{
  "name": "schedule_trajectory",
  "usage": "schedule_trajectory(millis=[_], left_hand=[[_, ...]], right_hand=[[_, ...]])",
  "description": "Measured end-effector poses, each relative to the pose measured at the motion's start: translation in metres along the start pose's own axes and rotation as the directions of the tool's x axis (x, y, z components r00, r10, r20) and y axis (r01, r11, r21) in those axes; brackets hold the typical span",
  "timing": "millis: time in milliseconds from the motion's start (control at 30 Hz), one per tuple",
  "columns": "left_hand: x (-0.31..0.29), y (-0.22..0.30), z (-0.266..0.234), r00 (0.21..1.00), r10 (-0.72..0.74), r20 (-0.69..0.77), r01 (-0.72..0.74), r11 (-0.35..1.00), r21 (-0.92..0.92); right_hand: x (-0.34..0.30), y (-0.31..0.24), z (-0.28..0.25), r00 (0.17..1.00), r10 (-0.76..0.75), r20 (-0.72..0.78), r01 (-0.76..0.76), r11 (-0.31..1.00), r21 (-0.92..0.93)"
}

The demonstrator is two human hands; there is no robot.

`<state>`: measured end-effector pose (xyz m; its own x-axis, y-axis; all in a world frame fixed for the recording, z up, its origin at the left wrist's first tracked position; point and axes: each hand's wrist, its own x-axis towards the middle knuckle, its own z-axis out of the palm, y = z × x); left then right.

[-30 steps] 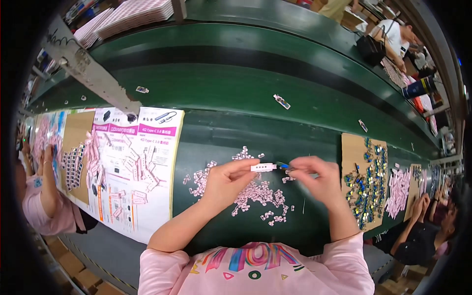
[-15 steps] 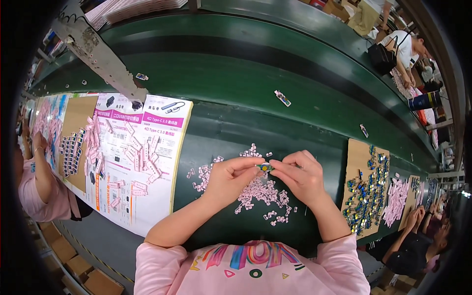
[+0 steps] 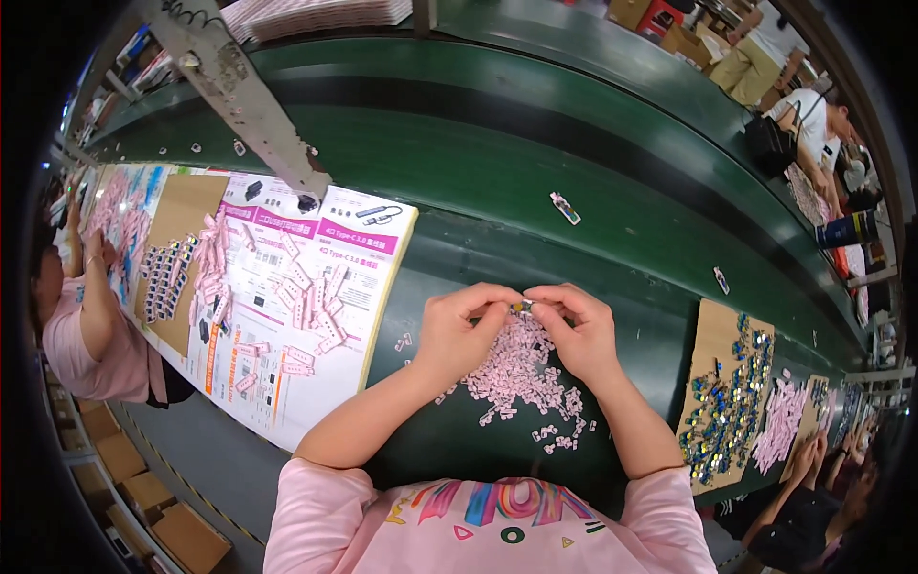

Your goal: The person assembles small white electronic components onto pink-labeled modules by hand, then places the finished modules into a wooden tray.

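Above the middle of the green work surface, my left hand (image 3: 461, 330) and my right hand (image 3: 583, 330) pinch a small electronic part (image 3: 522, 307) between thumbs and fingertips. Fingers cover most of it; a bit of yellow and a pale edge show. Right beneath them spreads a pile of tiny pale pink pieces (image 3: 521, 378), with a few strays around its edge. To the right, several blue-and-yellow electronic parts (image 3: 722, 411) lie on a brown cardboard sheet (image 3: 696, 359).
At left, printed paper (image 3: 368, 277) carries long pink pieces (image 3: 306, 297). A metal post (image 3: 239, 100) rises behind it. Beyond, a green conveyor belt (image 3: 459, 158) bears a small assembled unit (image 3: 565, 208). Co-workers sit to the left (image 3: 91, 316) and right (image 3: 803, 517).
My fingertips have drawn closer around the small part, covering more of it. The whole view has shifted slightly, with the paper and post appearing farther right.
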<state>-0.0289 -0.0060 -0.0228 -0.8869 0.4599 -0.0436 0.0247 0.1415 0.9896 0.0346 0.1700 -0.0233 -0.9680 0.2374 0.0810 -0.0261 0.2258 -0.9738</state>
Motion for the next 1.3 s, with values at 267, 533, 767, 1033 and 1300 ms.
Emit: schedule_trajectory(millis=[267,533,767,1033,1300], left_hand=[[0.029,0.014,-0.024,0.951,0.298,-0.081,-0.295,0.954,0.047],[0.033,0.019,-0.027,0.933,0.322,-0.162,-0.337,0.939,-0.072],[0.029,0.022,-0.042,0.991,0.11,0.072,-0.096,0.979,-0.179],[0.025,0.019,-0.033,0.992,0.129,-0.016,-0.127,0.937,-0.325],[0.108,-0.008,-0.068,0.962,0.167,-0.215,-0.102,0.954,0.283]], right_hand=[[0.034,-0.008,0.017,0.997,-0.077,-0.027,0.079,0.994,0.069],[0.052,-0.03,0.024,1.0,0.021,-0.004,-0.019,0.958,0.286],[0.053,-0.038,0.018,0.993,-0.01,0.114,-0.006,0.99,0.138],[0.047,-0.038,0.024,0.991,0.044,0.124,-0.073,0.966,0.246],[0.06,-0.012,0.024,0.999,-0.045,-0.003,0.045,0.998,0.031]])
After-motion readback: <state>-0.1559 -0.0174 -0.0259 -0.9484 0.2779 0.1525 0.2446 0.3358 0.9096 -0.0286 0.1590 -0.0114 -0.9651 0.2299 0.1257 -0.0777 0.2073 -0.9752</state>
